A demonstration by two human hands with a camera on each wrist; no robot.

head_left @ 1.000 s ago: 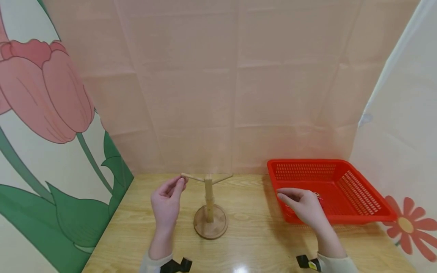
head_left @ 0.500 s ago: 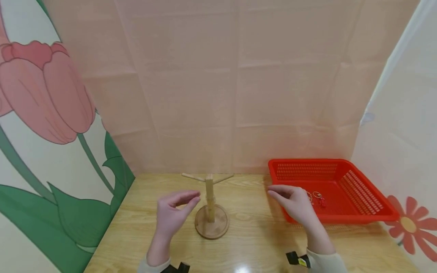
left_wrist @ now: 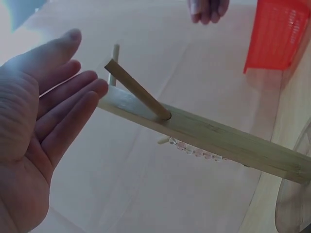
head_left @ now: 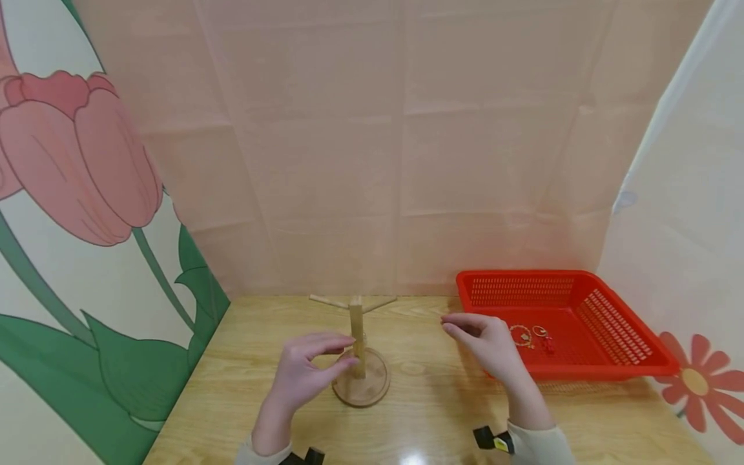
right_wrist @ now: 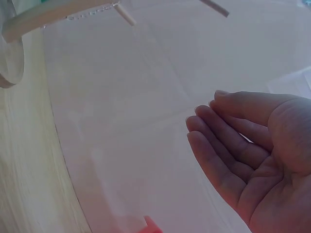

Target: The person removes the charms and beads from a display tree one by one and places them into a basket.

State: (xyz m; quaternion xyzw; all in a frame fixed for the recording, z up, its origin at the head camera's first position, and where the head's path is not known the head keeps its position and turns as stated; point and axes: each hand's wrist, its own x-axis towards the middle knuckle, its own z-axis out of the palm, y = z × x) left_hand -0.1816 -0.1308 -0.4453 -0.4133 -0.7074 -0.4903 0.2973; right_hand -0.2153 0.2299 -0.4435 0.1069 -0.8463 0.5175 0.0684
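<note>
A wooden peg stand point(head_left: 357, 329) with a round base and thin pegs stands on the table. My left hand point(head_left: 314, 368) is beside its post, thumb and fingers apart, overlapping the post in the head view. In the left wrist view, the loosely bent fingers hold nothing and lie near a peg point(left_wrist: 138, 91). A string of clear and pinkish beads point(left_wrist: 197, 152) hangs along the post's far side. My right hand point(head_left: 488, 342) hovers left of the red basket point(head_left: 569, 372), overlapping its near left corner. Its fingers point(right_wrist: 214, 160) are gently bent, with nothing between them and the thumb.
Inside the basket, towards its left, lie a gold-coloured bracelet point(head_left: 521, 336) and a ring-shaped piece with a red charm point(head_left: 549, 345). A pinkish cloth point(head_left: 372, 161) hangs behind the wooden table point(head_left: 424, 387). Printed flower panels stand at both sides.
My left hand has left the tip of the left peg and moved down and right to the post. My right hand has drifted left from over the basket, uncovering the pieces inside.
</note>
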